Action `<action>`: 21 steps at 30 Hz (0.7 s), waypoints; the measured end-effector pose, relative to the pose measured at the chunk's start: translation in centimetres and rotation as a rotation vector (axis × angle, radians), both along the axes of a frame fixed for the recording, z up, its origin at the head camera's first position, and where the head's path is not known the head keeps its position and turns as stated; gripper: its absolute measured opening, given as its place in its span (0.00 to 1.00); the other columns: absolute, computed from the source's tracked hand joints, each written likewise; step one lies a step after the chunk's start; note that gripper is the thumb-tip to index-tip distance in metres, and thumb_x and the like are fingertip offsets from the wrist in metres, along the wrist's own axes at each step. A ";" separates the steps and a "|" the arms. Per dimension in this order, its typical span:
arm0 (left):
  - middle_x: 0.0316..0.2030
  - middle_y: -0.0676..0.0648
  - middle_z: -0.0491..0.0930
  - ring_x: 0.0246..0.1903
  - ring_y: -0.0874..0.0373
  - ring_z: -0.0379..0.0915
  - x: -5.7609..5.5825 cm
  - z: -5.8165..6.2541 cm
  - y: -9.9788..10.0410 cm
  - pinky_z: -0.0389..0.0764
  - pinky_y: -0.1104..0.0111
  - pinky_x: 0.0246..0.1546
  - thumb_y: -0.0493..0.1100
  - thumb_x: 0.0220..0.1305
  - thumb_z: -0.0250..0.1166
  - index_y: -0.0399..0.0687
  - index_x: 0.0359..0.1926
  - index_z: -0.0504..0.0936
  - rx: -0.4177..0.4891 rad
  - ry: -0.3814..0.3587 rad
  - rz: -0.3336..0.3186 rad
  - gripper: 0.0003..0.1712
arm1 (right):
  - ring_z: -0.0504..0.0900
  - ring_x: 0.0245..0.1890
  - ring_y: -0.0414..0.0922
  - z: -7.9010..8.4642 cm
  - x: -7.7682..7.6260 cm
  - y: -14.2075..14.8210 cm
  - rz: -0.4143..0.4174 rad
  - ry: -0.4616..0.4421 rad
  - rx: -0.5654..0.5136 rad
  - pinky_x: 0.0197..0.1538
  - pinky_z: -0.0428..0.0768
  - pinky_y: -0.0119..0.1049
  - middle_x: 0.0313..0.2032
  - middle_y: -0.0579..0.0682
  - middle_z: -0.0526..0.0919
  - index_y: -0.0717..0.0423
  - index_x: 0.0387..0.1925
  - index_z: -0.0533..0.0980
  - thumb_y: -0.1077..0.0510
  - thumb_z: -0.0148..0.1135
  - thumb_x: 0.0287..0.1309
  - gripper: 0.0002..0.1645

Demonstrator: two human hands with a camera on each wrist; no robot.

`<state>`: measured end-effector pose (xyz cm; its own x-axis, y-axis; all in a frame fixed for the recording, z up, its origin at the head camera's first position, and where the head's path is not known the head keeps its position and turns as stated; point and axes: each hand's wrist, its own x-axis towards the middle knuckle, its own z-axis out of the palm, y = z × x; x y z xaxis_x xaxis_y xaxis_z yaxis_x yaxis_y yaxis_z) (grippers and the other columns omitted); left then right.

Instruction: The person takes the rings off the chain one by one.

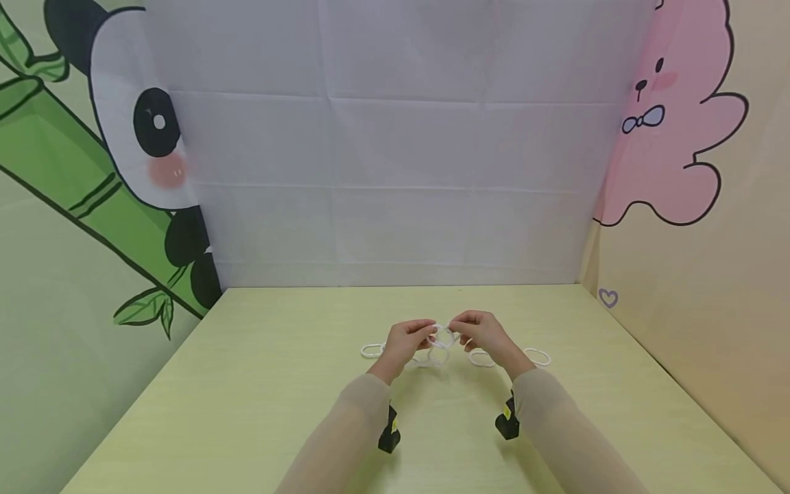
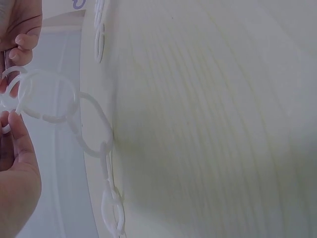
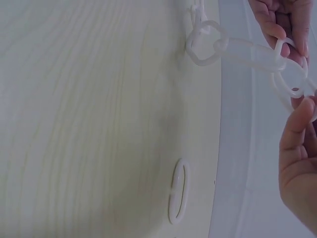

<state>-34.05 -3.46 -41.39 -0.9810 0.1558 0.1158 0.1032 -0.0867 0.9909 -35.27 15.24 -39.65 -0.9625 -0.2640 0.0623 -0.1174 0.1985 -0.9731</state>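
Note:
White plastic chain links (image 2: 76,101) hang between my two hands at mid-table height, several of them joined in a row. My left hand (image 1: 403,345) pinches a link between thumb and fingers at the chain's upper end. Close opposite, my right hand (image 1: 485,335) pinches another link, its fingertips nearly meeting the left ones. In the right wrist view the held links (image 3: 280,64) overlap, and fingers partly hide where they meet. From the left hand, the chain drops to the table, where more joined links (image 2: 103,196) lie.
Separate white links lie on the tabletop (image 1: 259,384) by the right forearm, one oval link (image 1: 548,357) outermost and another link (image 1: 483,366) near the hand. A white cloth backdrop (image 1: 395,226) stands behind the table. Patterned walls rise on both sides.

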 end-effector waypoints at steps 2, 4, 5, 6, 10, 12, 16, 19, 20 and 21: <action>0.42 0.34 0.79 0.33 0.57 0.77 0.4 0.5 0.0 0.78 0.61 0.43 0.34 0.63 0.59 0.28 0.49 0.77 -0.003 0.001 -0.004 0.15 | 0.72 0.23 0.42 -0.1 0.0 -0.1 0.001 0.004 -0.003 0.25 0.76 0.32 0.27 0.52 0.76 0.66 0.37 0.77 0.58 0.60 0.59 0.12; 0.42 0.33 0.78 0.33 0.55 0.77 1.0 1.0 0.0 0.77 0.58 0.44 0.33 0.64 0.58 0.26 0.49 0.77 -0.013 0.004 -0.003 0.15 | 0.72 0.23 0.42 -0.1 0.0 -0.1 0.004 0.006 -0.006 0.25 0.76 0.32 0.27 0.51 0.76 0.67 0.37 0.76 0.59 0.60 0.59 0.12; 0.43 0.32 0.78 0.34 0.55 0.77 1.2 1.2 0.0 0.77 0.58 0.45 0.32 0.64 0.57 0.26 0.49 0.76 -0.017 0.003 -0.002 0.15 | 0.72 0.23 0.42 -0.1 0.1 -0.1 0.006 0.003 -0.011 0.24 0.76 0.32 0.27 0.51 0.76 0.67 0.37 0.76 0.59 0.60 0.59 0.12; 0.43 0.32 0.78 0.34 0.55 0.77 1.5 1.5 0.0 0.77 0.58 0.45 0.32 0.64 0.57 0.26 0.49 0.76 -0.021 0.005 -0.002 0.14 | 0.72 0.23 0.42 -0.1 0.1 -0.2 0.008 -0.001 -0.014 0.24 0.76 0.32 0.27 0.51 0.76 0.68 0.37 0.76 0.59 0.60 0.59 0.12; 0.43 0.32 0.78 0.33 0.57 0.77 2.0 1.9 0.0 0.77 0.61 0.44 0.32 0.64 0.57 0.25 0.48 0.76 -0.023 0.000 -0.001 0.14 | 0.72 0.23 0.43 0.3 0.4 -0.2 0.031 -0.020 -0.027 0.25 0.77 0.33 0.28 0.52 0.76 0.69 0.38 0.75 0.61 0.58 0.61 0.12; 0.42 0.33 0.78 0.32 0.58 0.76 2.1 1.9 0.0 0.78 0.62 0.43 0.32 0.64 0.57 0.25 0.48 0.76 -0.025 0.001 -0.001 0.14 | 0.72 0.23 0.43 0.7 0.8 -0.3 0.039 -0.027 -0.029 0.26 0.77 0.33 0.28 0.53 0.76 0.70 0.38 0.74 0.62 0.57 0.61 0.11; 0.41 0.34 0.79 0.30 0.60 0.76 2.0 1.7 -0.1 0.78 0.63 0.42 0.32 0.64 0.57 0.25 0.48 0.76 -0.017 0.000 0.003 0.14 | 0.72 0.24 0.43 1.7 1.7 -0.6 0.040 -0.035 -0.026 0.27 0.78 0.34 0.30 0.55 0.76 0.71 0.38 0.74 0.64 0.56 0.61 0.10; 0.40 0.34 0.80 0.30 0.60 0.76 1.9 1.5 -0.1 0.79 0.63 0.41 0.32 0.63 0.57 0.25 0.47 0.77 -0.011 -0.002 0.007 0.14 | 0.72 0.24 0.42 2.1 2.1 -0.7 0.036 -0.044 -0.027 0.28 0.78 0.33 0.31 0.59 0.76 0.71 0.38 0.74 0.64 0.55 0.62 0.10; 0.40 0.35 0.80 0.30 0.60 0.76 1.9 1.5 -0.1 0.79 0.63 0.41 0.32 0.63 0.57 0.25 0.47 0.77 -0.011 -0.002 0.009 0.14 | 0.71 0.24 0.42 2.1 2.1 -0.7 0.036 -0.047 -0.027 0.28 0.78 0.33 0.32 0.59 0.76 0.71 0.38 0.74 0.64 0.55 0.62 0.10; 0.40 0.35 0.80 0.30 0.60 0.76 1.8 1.4 -0.1 0.79 0.63 0.41 0.32 0.63 0.57 0.25 0.47 0.76 -0.012 -0.001 0.010 0.14 | 0.71 0.24 0.42 2.2 2.2 -0.7 0.038 -0.048 -0.028 0.28 0.78 0.33 0.32 0.60 0.76 0.71 0.38 0.74 0.64 0.55 0.62 0.10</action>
